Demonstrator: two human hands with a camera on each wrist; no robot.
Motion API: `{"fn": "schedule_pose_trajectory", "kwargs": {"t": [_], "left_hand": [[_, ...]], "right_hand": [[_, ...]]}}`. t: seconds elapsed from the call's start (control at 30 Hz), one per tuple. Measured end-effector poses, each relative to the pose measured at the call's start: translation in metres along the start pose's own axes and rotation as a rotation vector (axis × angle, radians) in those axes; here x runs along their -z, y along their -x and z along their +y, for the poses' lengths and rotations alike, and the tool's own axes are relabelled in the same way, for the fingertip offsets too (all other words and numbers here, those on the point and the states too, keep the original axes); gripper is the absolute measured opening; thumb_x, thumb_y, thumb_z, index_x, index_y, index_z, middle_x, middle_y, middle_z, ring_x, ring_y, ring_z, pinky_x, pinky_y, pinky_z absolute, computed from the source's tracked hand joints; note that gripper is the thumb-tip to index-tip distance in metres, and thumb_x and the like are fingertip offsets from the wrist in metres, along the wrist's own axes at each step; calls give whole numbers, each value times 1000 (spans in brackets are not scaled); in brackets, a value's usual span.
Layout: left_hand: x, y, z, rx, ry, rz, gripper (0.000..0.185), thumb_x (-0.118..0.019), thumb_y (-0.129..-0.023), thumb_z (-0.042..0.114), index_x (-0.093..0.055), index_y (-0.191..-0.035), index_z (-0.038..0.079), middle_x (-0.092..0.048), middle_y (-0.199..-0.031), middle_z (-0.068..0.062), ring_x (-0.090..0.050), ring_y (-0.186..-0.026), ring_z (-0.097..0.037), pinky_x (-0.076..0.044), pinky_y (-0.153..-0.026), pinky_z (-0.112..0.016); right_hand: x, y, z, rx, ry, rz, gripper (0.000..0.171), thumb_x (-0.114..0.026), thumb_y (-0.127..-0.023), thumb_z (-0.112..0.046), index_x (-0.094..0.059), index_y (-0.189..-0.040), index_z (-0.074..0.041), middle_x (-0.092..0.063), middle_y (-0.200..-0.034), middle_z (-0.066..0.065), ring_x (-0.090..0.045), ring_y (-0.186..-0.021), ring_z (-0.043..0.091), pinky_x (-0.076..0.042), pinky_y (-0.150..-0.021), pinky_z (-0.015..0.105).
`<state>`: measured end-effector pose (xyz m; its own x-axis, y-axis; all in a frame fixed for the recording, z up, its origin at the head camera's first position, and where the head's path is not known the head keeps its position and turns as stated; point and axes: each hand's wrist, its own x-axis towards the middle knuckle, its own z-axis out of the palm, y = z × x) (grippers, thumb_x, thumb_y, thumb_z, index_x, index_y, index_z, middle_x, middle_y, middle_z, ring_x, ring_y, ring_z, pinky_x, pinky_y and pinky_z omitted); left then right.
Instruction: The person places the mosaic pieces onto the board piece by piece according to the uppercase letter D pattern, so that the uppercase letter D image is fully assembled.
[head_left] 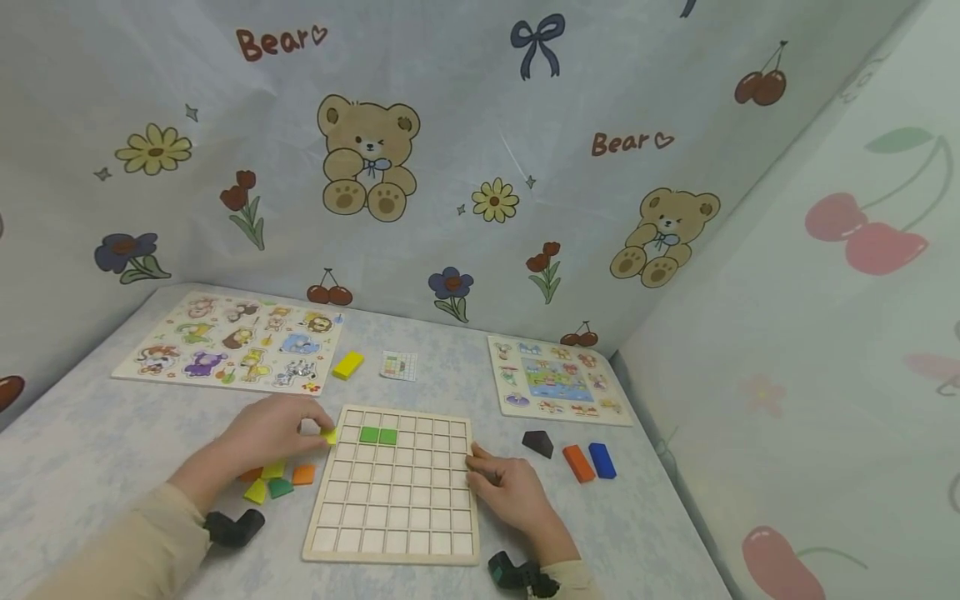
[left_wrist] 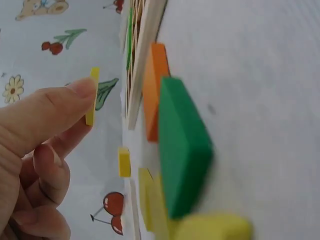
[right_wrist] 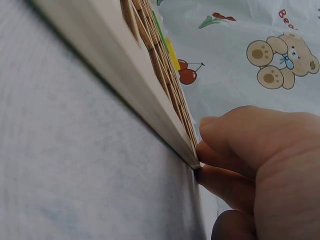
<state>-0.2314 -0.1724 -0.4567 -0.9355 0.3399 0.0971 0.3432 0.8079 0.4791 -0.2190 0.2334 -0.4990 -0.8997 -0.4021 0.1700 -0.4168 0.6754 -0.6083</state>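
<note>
My left hand point(head_left: 273, 435) pinches a thin yellow tile point(left_wrist: 91, 114) between thumb and finger, near the left edge of a wooden grid board point(head_left: 390, 497). Two green tiles point(head_left: 378, 436) sit side by side in cells of the board's upper rows. On the right side, my right hand point(head_left: 513, 492) holds the board's edge with its fingertips. Under and beside the left hand lie several loose pieces, among them a green piece point(left_wrist: 182, 145), an orange piece point(head_left: 303, 475) and a yellow piece point(head_left: 256, 491).
Behind the board lie a yellow block point(head_left: 348, 365) and a small printed grid card point(head_left: 399, 366). An animal puzzle board point(head_left: 225, 342) is at the back left, another picture board point(head_left: 558, 381) at the back right. A dark piece point(head_left: 537, 443), an orange block point(head_left: 578, 463) and a blue block point(head_left: 602, 460) lie to the right.
</note>
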Motion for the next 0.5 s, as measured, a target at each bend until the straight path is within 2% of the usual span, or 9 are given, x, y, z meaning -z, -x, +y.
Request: {"fn": "schedule_pose_trajectory", "kwargs": {"t": [0.13, 0.3, 0.5], "left_hand": [[-4, -11, 21, -28, -35, 5, 12, -85, -85, 32, -78, -94, 34, -73, -106, 12, -69, -105, -22, -55, -84, -45], [-15, -28, 43, -25, -50, -22, 11, -85, -84, 32, -77, -89, 36, -71, -101, 16, -68, -101, -16, -54, -79, -40], [-28, -48, 65, -11, -33, -45, 11, -87, -83, 30, -76, -85, 34, -71, -94, 17, -61, -82, -8, -49, -66, -34]], "right_hand": [[0, 0, 0, 10, 7, 5, 33, -68, -100, -32, -73, -128, -15, -65, -139, 1, -66, -123, 22, -54, -99, 45], [-1, 0, 0, 17, 3, 17, 33, -69, -99, -30, -74, -127, -13, -65, -138, 3, -66, -123, 24, -54, -100, 46], [0, 0, 1, 1, -9, 11, 33, -68, -99, -31, -74, -128, -14, -64, -139, 1, -65, -124, 21, -53, -101, 44]]}}
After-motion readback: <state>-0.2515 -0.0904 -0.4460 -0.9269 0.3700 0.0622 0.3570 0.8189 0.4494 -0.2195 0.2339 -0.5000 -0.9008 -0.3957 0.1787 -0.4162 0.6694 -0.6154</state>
